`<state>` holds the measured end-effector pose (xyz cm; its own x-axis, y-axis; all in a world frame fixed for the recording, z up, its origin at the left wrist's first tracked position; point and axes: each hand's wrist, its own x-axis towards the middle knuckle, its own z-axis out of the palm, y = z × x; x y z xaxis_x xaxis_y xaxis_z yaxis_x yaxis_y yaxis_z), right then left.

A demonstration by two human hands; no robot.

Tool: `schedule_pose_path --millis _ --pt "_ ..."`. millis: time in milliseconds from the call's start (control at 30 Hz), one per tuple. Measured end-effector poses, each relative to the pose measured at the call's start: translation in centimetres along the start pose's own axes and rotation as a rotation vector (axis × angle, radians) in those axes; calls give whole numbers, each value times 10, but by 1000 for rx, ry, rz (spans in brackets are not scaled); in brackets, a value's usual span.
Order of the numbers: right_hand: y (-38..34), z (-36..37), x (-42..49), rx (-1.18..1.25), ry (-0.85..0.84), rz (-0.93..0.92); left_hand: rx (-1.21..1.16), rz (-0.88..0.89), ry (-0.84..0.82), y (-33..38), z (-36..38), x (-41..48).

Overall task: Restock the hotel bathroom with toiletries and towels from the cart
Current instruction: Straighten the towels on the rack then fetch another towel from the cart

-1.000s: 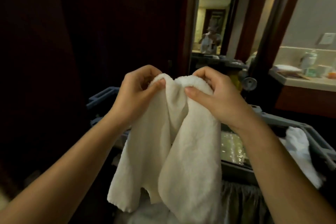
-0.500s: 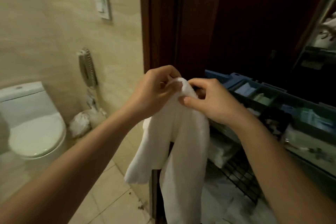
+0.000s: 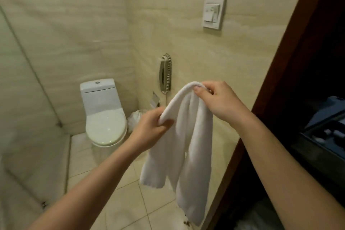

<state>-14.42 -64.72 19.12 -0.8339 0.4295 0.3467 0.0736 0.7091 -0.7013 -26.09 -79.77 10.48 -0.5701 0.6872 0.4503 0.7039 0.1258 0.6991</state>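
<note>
A small white towel (image 3: pixel 188 147) hangs folded in front of me, held up in the air by both hands. My left hand (image 3: pixel 149 129) grips its lower left fold. My right hand (image 3: pixel 218 99) pinches the top edge, higher and to the right. The towel's ends dangle down over the tiled floor. The blue cart (image 3: pixel 324 125) with its tray compartments shows at the right edge, behind the dark wooden door frame (image 3: pixel 291 61).
A white toilet (image 3: pixel 104 115) with its lid down stands against the far wall. A wall phone (image 3: pixel 165 73), a paper holder (image 3: pixel 155 99) and a bagged bin (image 3: pixel 136 117) sit beside it. A light switch (image 3: pixel 213 12) is higher up. A glass shower panel (image 3: pixel 28 99) stands left.
My view has swung left from the cart into the bathroom. My hands have drawn apart along the towel, the left lower and the right higher.
</note>
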Motion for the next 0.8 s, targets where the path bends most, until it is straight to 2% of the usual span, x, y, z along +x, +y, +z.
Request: schedule_pose_path --millis 167,433,633,800 --pt "-14 43 45 56 45 -30 103 -213 92 -84 -35 -15" --pt "6 96 128 125 99 -16 151 -407 306 -169 -118 11" --pt "31 136 207 129 49 -8 225 -387 431 -203 -158 55" --pt "45 178 281 107 -145 -59 284 -332 525 -219 -180 126"
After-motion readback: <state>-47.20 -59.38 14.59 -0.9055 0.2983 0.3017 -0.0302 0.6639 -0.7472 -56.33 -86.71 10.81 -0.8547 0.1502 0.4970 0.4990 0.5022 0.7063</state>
